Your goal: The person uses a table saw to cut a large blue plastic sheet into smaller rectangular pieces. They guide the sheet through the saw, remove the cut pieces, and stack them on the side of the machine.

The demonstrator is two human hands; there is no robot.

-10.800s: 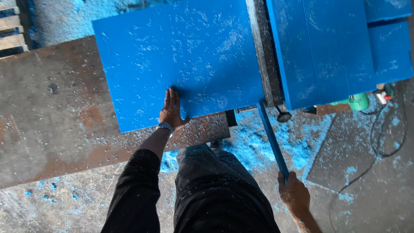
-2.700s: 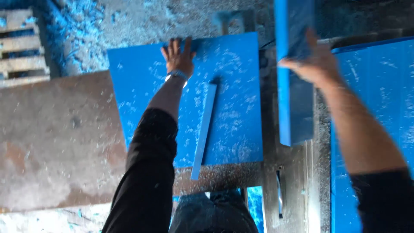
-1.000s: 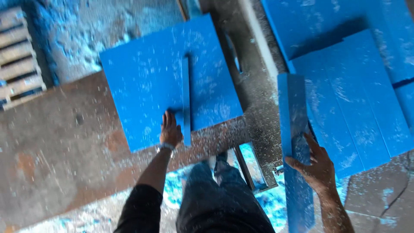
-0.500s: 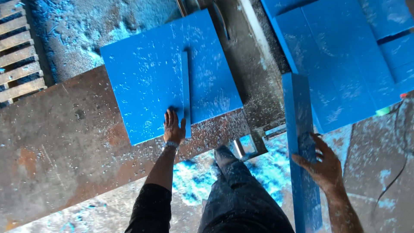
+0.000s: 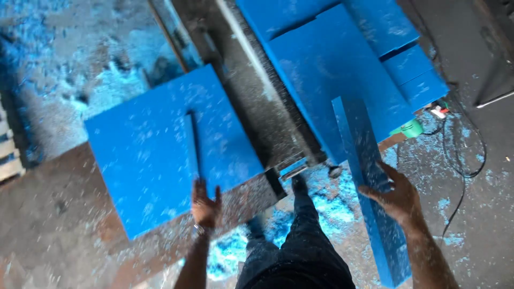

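Right hand (image 5: 393, 194) grips long blue plank (image 5: 369, 187); left hand (image 5: 205, 203) flat on blue board (image 5: 160, 150)

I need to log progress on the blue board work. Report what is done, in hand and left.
Done: a thin blue strip lies on the blue board, and blue dust covers the floor. In hand: the right hand grips a long blue slab; the left hand presses the board's near edge. Left: stacked blue boards wait beyond.
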